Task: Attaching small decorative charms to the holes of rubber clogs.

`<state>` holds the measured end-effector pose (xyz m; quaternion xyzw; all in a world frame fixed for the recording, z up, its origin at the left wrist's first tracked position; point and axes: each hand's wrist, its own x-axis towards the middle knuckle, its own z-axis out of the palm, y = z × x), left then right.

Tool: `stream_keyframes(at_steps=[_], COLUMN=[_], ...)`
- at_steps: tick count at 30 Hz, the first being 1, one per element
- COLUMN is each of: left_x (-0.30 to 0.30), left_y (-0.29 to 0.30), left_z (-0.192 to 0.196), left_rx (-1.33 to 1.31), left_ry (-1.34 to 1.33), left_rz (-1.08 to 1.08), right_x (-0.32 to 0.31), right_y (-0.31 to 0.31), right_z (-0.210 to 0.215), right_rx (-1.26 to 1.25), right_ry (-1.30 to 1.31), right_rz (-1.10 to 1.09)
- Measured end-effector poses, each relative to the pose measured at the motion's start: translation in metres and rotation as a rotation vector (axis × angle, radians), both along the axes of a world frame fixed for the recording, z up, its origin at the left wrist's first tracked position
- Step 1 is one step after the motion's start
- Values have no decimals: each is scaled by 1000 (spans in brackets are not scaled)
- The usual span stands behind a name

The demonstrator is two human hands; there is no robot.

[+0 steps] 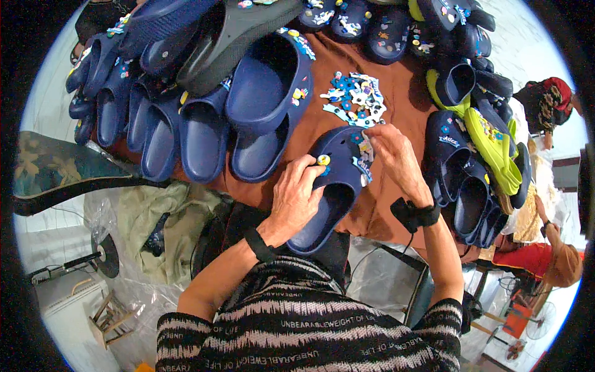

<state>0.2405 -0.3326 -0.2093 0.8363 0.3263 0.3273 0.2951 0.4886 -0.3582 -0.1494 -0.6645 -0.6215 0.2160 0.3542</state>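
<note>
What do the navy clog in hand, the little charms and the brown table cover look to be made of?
Navy clog: seemingly moulded foam or rubber, matte, thick seamless walls with a soft sheen. The left hand and right hand both grip it. Pile of charms: likely soft plastic or rubber, flat coloured shapes; too small to be sure. Brown cover: woven cloth, matte, with folds.

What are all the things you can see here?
Navy clog in hand: one, dark blue, table's near edge, with charms on it.
Charm pile: many, blue and white, mid-table.
Navy clogs: many, dark blue, stacked at left.
Charmed navy clogs: several, dark blue, at right.
Lime clogs: a few, yellow-green, at right.
Tablecloth: one, brown, under it all.
Left hand: on the clog's side, black wristband.
Right hand: fingertips at the clog's toe, black wristband.
</note>
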Motion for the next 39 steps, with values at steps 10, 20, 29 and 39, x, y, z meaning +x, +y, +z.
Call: stream_keyframes(at_steps=[10,20,29,39], left_x=[9,24,22,21], left_y=[3,-13,-11,-10], left_z=[-2,-1,-5,-4], left_rx=[-21,-177,-142,-131], left_ry=[40,-87,-49,-24], left_rz=[-62,72,48,35], right_x=[35,39,45,33], right_y=[62,120,108,125], right_z=[-31,-40,-52,-51], right_rx=[-91,-489,-318,-304], right_ry=[-174,-568,-469,-476], right_rz=[-61,68,44,-8])
